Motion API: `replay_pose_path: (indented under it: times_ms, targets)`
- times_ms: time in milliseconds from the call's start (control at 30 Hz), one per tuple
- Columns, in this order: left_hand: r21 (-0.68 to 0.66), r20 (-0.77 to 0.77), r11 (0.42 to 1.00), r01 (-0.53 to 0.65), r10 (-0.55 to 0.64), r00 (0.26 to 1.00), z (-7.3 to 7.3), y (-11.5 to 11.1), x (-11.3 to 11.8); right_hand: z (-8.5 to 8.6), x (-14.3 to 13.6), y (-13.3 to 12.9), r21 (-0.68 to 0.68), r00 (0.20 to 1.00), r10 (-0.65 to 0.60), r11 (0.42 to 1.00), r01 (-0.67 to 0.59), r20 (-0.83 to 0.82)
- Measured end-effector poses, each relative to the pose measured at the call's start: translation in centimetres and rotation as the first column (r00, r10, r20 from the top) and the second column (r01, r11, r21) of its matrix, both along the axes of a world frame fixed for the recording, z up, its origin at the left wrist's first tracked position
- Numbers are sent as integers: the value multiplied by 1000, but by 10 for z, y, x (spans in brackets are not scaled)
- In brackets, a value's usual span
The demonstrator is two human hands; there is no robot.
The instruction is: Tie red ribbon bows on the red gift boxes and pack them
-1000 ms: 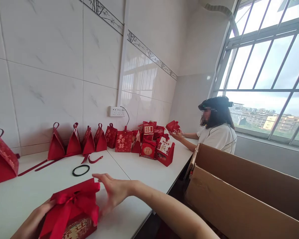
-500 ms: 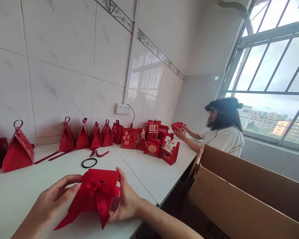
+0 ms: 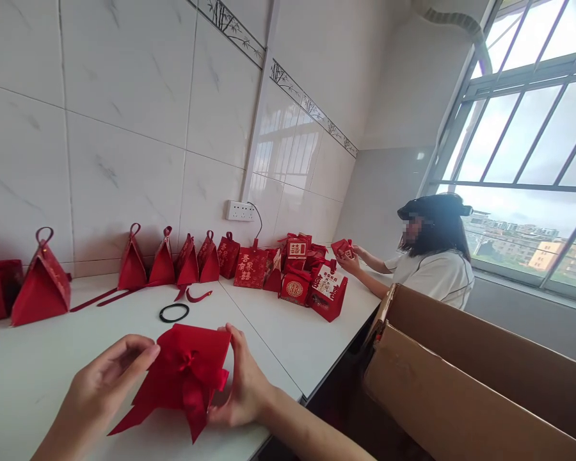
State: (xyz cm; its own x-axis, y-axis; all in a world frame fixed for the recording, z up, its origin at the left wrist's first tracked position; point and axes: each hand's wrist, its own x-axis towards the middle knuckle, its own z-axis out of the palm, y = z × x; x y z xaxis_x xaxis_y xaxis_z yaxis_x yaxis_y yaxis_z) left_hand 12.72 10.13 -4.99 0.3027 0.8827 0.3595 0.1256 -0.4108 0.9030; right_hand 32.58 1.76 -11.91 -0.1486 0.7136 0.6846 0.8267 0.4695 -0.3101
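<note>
A red box with a ribbon bow [image 3: 185, 362] is over the white table [image 3: 249, 333], its ribbon tails hanging down the front. My right hand [image 3: 244, 381] grips the box at its right side, fingers at the top corner and thumb lower down. At the box's upper left edge, my left hand [image 3: 106, 378] has its thumb and fingers pinched together; whether they hold the edge or a bit of ribbon is too small to tell. Just beyond the box lies a black ring [image 3: 174, 312], with a short red strap [image 3: 199, 296] behind it.
Red peaked boxes [image 3: 133, 262] line the tiled wall. More red gift boxes [image 3: 295, 282] cluster farther right. A person [image 3: 432, 262] at the far end holds a red box [image 3: 344, 250]. An open cardboard carton [image 3: 441, 378] stands at the right of the table.
The fingers of my left hand have drawn closer together at the box's left edge. My right hand keeps its grip. The view has shifted slightly.
</note>
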Motion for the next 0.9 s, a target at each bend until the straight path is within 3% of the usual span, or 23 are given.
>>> replay_pose_path:
  times_ms: [167, 533, 633, 733, 800, 867, 900]
  targets:
    - [-233, 121, 956, 177, -152, 981, 1, -1, 0, -1, -1, -1, -26, 999, 20, 999, -21, -26]
    - [-186, 126, 970, 156, -134, 983, 3, -9, 1, 1, -3, -3, 25, 998, 51, 998, -50, -42]
    - [-190, 72, 975, 118, -106, 992, -3, -3, 0, 8, -6, -10, -66, 1000, 2, 998, -2, -1]
    - [-231, 21, 970, 69, -66, 998, -8, 3, -1, 31, 8, -32, -159, 994, -9, 987, 26, 110]
    - [-222, -28, 974, 36, -44, 999, -12, 7, -1, 57, 35, -50, -98, 985, -17, 995, 34, 173]
    - [-174, -67, 984, 25, -37, 997, -17, 11, 1, 90, 79, -63, 31, 967, -183, 983, 180, 176]
    - [-150, -89, 988, 29, -42, 995, -21, 13, 3, 107, 105, -67, 102, 922, -364, 930, 352, 131]
